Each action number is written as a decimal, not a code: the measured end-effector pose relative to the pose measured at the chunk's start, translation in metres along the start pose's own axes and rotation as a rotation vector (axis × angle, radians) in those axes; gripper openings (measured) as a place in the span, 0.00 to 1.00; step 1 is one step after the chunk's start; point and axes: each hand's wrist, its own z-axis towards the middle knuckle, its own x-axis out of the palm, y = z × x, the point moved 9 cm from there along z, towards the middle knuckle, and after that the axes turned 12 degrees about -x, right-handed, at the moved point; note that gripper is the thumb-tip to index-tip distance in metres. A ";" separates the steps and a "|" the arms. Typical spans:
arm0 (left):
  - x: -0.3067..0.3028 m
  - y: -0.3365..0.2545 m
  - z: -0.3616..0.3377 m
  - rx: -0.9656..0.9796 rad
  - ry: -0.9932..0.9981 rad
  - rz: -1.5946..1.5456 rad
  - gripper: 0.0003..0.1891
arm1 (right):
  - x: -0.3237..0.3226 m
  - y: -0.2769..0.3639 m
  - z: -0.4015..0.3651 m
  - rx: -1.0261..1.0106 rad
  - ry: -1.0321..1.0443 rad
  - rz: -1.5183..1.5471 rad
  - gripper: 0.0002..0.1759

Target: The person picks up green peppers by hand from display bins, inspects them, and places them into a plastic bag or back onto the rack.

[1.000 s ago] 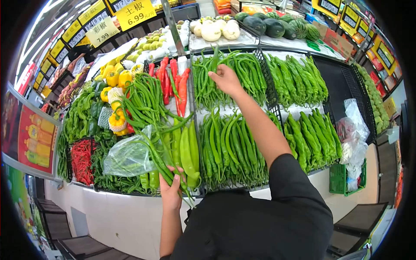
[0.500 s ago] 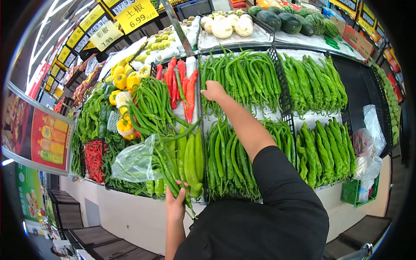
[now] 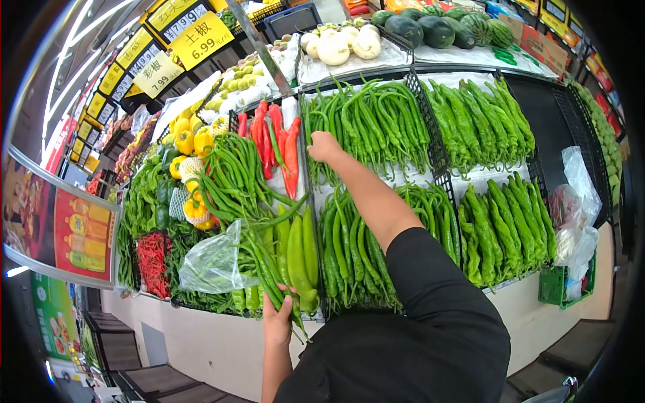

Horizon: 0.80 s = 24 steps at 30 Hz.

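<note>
My left hand (image 3: 278, 317) holds a few long green peppers (image 3: 267, 269) at the front edge of the display. My right hand (image 3: 324, 148) reaches to the left side of the upper tray of long green peppers (image 3: 376, 117); its fingers are curled, and whatever they hold is hidden. Red peppers (image 3: 291, 158) lie just left of that hand. Between my hands are large light-green peppers (image 3: 295, 258). A clear plastic bag (image 3: 215, 262) rests left of the held peppers, below a loose pile of green peppers (image 3: 235, 164).
Further left are yellow peppers (image 3: 185, 141) and small red chilies (image 3: 153, 262). White melons (image 3: 334, 50) and watermelons (image 3: 440, 32) lie at the back. A slanted metal post (image 3: 259, 47) rises behind the red peppers. A green basket (image 3: 552, 287) hangs at the right.
The view has shifted slightly. My right hand is a little lower beside the upper tray, its fingers still curled. My left hand still holds the peppers.
</note>
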 end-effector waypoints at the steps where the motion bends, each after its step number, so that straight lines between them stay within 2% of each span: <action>1: -0.001 0.000 0.000 0.000 0.001 0.001 0.15 | 0.000 0.006 -0.002 -0.019 0.021 -0.031 0.15; 6: 0.000 -0.005 -0.001 0.041 0.020 0.058 0.15 | -0.012 0.037 -0.023 -0.066 0.060 -0.103 0.15; 12: 0.000 -0.005 -0.004 0.046 0.060 0.079 0.15 | -0.010 0.031 -0.042 -0.254 -0.029 -0.218 0.20; 15: 0.006 -0.005 -0.007 0.051 0.102 0.028 0.15 | -0.036 0.056 -0.075 -0.230 0.103 0.041 0.21; 18: 0.015 -0.008 -0.004 0.083 0.192 -0.022 0.14 | -0.057 0.084 -0.126 -0.202 0.140 0.335 0.23; 20: 0.025 -0.013 -0.005 0.108 0.241 -0.048 0.13 | -0.053 0.096 -0.162 -0.273 0.149 0.443 0.24; 22: 0.034 -0.012 -0.006 0.074 0.296 -0.047 0.14 | -0.049 0.120 -0.206 -0.198 0.196 0.580 0.20; 24: 0.044 -0.011 -0.006 0.048 0.368 -0.038 0.14 | -0.032 0.149 -0.243 -0.340 0.300 0.714 0.18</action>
